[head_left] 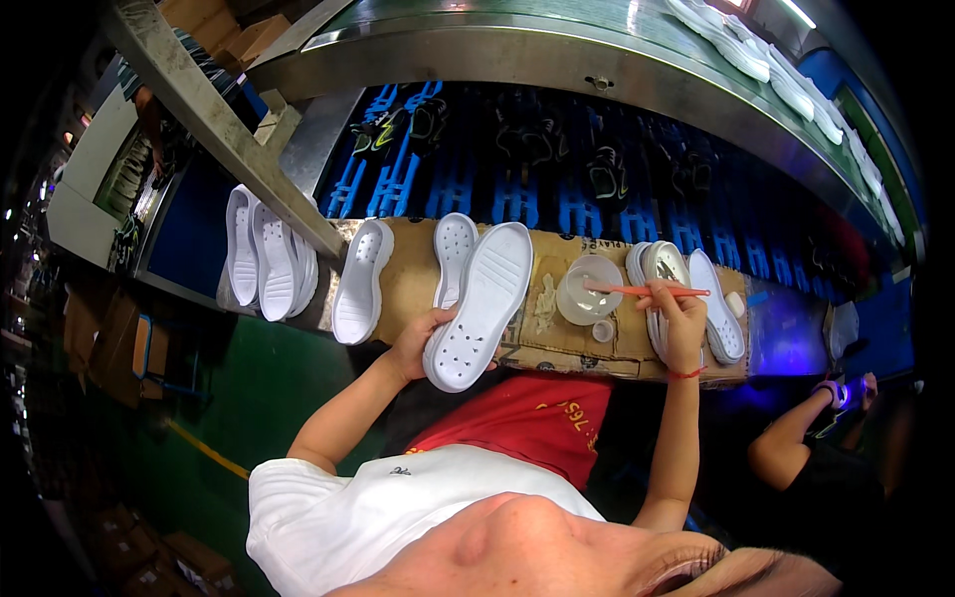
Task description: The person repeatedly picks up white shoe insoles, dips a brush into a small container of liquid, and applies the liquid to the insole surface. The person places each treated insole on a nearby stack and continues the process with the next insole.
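My left hand [423, 340] grips a white shoe sole [485, 298] by its edge, with the inner face and its small holes turned up. Another white sole [455, 247] lies just behind it. My right hand [678, 326] is closed round a brush [637, 291] with a pinkish-orange handle. The brush's tip end reaches into a translucent bowl [570, 301] holding a whitish or clear substance. Beside the bowl stands a tiny white cup [603, 330]. Right of the bowl, near my right hand, are stacked soles [665, 261] and a single white sole [718, 313].
Cardboard [400, 284] covers the narrow bench. More white soles [274, 254] lean together at its left end, with one [360, 284] nearby. Beyond, blue racks [517, 199] carry dark shoes under a metal-edged conveyor [468, 60]. A slanting metal post [224, 124] stands left. A co-worker's arm [786, 448] shows at right.
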A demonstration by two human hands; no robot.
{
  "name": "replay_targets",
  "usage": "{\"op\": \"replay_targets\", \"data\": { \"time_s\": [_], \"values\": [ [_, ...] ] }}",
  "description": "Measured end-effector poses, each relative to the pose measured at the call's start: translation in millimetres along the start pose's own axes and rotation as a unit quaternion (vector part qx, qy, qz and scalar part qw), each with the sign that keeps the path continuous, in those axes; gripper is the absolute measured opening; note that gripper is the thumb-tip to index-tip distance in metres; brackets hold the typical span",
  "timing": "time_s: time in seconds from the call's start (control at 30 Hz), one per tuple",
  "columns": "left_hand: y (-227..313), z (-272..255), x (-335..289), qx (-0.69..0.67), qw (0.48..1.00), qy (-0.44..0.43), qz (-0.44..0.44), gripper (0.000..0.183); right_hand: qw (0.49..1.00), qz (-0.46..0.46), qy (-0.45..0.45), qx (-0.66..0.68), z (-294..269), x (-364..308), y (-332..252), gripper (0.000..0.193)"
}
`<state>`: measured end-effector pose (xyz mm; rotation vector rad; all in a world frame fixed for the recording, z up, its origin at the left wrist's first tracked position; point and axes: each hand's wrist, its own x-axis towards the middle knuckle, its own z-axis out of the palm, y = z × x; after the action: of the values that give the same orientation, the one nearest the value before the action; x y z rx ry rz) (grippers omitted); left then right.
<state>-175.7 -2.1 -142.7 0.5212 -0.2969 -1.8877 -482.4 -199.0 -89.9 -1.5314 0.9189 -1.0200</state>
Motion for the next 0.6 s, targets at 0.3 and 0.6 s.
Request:
{"op": "replay_targets", "data": {
  "time_s": [0.3,0.6],
  "values": [
    [-2.7,2.0,0.6,-0.025,1.0,-0.011,-0.014,0.058,1.0,0.0,0.002,0.004,4.3,0.2,-0.6,0.022],
    [-4.0,4.1,0.0,-0.022,0.999,-0.026,-0.011,0.057,0.999,0.021,-0.026,-0.032,-2.5,4.9,7.3,0.024]
  ]
}}
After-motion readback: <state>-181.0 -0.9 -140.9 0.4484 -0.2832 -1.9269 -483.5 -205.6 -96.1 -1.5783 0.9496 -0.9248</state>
